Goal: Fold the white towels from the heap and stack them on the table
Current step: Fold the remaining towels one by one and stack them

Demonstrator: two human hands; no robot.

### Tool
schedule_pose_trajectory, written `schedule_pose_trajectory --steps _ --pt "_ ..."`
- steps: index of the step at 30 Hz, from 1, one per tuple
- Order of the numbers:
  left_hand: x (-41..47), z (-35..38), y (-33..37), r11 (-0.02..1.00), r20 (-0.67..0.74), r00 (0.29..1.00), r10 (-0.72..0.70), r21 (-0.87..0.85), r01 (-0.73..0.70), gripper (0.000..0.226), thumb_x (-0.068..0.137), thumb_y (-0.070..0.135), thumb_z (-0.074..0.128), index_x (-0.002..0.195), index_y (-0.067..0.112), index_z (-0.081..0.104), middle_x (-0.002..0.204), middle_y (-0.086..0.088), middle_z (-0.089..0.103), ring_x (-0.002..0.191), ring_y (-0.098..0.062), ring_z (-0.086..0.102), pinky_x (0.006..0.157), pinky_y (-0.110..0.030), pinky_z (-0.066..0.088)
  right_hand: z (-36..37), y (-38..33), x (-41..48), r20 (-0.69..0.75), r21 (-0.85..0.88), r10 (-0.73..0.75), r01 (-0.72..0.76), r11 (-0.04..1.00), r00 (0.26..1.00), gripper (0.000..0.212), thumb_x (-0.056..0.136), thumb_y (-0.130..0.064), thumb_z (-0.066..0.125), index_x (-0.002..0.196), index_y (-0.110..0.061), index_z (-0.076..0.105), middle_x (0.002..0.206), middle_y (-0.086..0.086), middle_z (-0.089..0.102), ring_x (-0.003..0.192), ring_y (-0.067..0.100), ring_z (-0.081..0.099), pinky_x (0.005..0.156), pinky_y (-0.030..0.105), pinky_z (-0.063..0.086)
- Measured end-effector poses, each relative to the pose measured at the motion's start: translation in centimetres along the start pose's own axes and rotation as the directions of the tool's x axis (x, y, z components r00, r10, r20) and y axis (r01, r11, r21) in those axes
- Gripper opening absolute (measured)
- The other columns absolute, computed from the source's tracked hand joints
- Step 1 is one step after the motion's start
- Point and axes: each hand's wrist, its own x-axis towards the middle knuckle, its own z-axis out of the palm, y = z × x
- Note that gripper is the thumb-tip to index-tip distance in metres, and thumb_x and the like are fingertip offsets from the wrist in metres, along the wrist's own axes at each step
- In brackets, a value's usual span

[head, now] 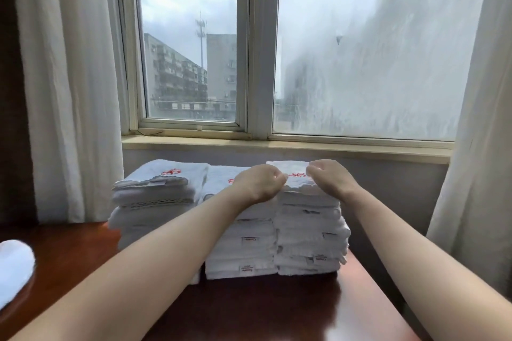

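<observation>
At far left, well away from the fingers, a white bundle lies on the worktop; it may be part of the heap, but only its edge shows. Nearer, left of both hands, stands the left stack of folded towels, its top layers uneven. The middle stack sits right under the left wrist, touching the right stack, which is the tallest.

The top towel, with a red mark, lies on the right stack directly beneath the fingers. The left hand curls at its near left edge, fingers bent inward and seemingly pinching the cloth; the right hand mirrors it at the near right edge, fingers tucked down onto the towel. Whether each grip is a true pinch or just a press on the cloth is hard to tell.

Risks, as I judge them: the right stack is high and its layers bulge outward, so a push away from the fingers could slide the upper towels toward the wall or tip the column. A tug toward the body could drag the top towel out of square. The left forearm crosses just above the middle stack and could brush it askew.

Both arms reach forward nearly straight, converging, wrists slightly raised, palms down.
</observation>
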Motion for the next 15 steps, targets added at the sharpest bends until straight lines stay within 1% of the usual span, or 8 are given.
schedule_pose_trajectory --steps 1,2,3,4,5,8,11,15 --pt "-0.9 -0.4 0.0 1.000 -0.017 1.000 0.012 -0.005 -0.012 0.035 0.102 0.039 0.040 0.079 0.023 0.059 0.087 0.002 0.065 0.092 -0.024 0.060 0.082 -0.036 0.046 -0.1 -0.7 -0.8 0.007 -0.022 -0.059 0.059 0.998 0.998 0.017 0.089 -0.027 0.050 0.079 -0.025 0.065 0.089 -0.006 0.064 0.092 0.023 0.057 0.074 0.034 0.043" --pt "-2.0 -0.8 -0.1 1.000 -0.039 0.999 0.023 -0.014 -0.024 0.029 0.101 0.039 0.042 0.100 0.024 0.067 0.106 0.002 0.069 0.107 -0.022 0.060 0.092 -0.037 0.048 -0.1 -1.4 -1.5 0.008 -0.049 -0.115 0.115 0.992 0.993 0.023 0.091 -0.027 0.052 0.105 -0.026 0.070 0.114 -0.006 0.067 0.111 0.021 0.058 0.089 0.035 0.045" --pt "-3.1 -1.2 -0.2 0.999 -0.064 0.998 0.022 -0.026 -0.024 0.032 0.099 0.039 0.045 0.121 0.025 0.065 0.123 0.004 0.067 0.118 -0.019 0.057 0.100 -0.038 0.045 0.0 -2.1 -2.4 0.005 -0.089 -0.158 0.158 0.983 0.987 0.038 0.091 -0.027 0.054 0.128 -0.023 0.064 0.135 -0.004 0.060 0.126 0.019 0.053 0.102 0.035 0.043" --pt "-4.4 -1.5 -0.5 0.999 -0.087 0.996 0.018 -0.040 -0.022 0.039 0.098 0.038 0.048 0.133 0.025 0.059 0.132 0.005 0.063 0.125 -0.016 0.054 0.104 -0.037 0.043 0.3 -2.9 -3.4 0.001 -0.128 -0.206 0.204 0.971 0.979 0.046 0.092 -0.026 0.055 0.138 -0.023 0.057 0.145 -0.004 0.052 0.133 0.017 0.048 0.108 0.036 0.040" --pt "-5.7 -1.8 -0.9 0.998 -0.107 0.994 0.010 -0.053 -0.016 0.043 0.097 0.038 0.051 0.137 0.026 0.055 0.134 0.006 0.061 0.126 -0.014 0.053 0.105 -0.035 0.042 0.7 -3.6 -4.5 0.005 -0.159 -0.257 0.254 0.954 0.966 0.050 0.091 -0.026 0.055 0.141 -0.024 0.053 0.149 -0.004 0.048 0.135 0.016 0.046 0.109 0.036 0.039" --pt "-9.9 -2.1 -2.7 0.997 -0.185 0.983 0.012 -0.071 -0.025 0.047 0.092 0.037 0.056 0.138 0.027 0.055 0.134 0.007 0.060 0.124 -0.011 0.054 0.102 -0.033 0.044 2.3 -5.3 -7.8 0.031 -0.224 -0.372 0.369 0.902 0.928 0.051 0.090 -0.025 0.056 0.140 -0.027 0.053 0.149 -0.007 0.048 0.133 0.015 0.045 0.100 0.034 0.042" --pt "-14.3 -2.0 -5.3 0.998 -0.238 0.971 0.013 -0.057 -0.027 0.048 0.090 0.035 0.059 0.137 0.027 0.055 0.136 0.007 0.058 0.124 -0.009 0.053 0.102 -0.034 0.045 4.7 -6.6 -11.0 0.118 -0.283 -0.441 0.456 0.844 0.890 0.056 0.090 -0.027 0.058 0.145 -0.028 0.047 0.150 -0.005 0.045 0.137 0.017 0.041 0.104 0.039 0.042" --pt "-19.7 -1.5 -9.2 0.998 -0.230 0.972 -0.050 0.019 0.056 0.050 0.091 0.036 0.059 0.140 0.028 0.052 0.142 0.005 0.052 0.131 -0.015 0.049 0.104 -0.038 0.043 8.7 -8.3 -14.7 0.226 -0.351 -0.481 0.531 0.771 0.847 0.060 0.090 -0.030 0.057 0.148 -0.031 0.041 0.152 -0.006 0.042 0.138 0.019 0.040 0.105 0.037 0.042"
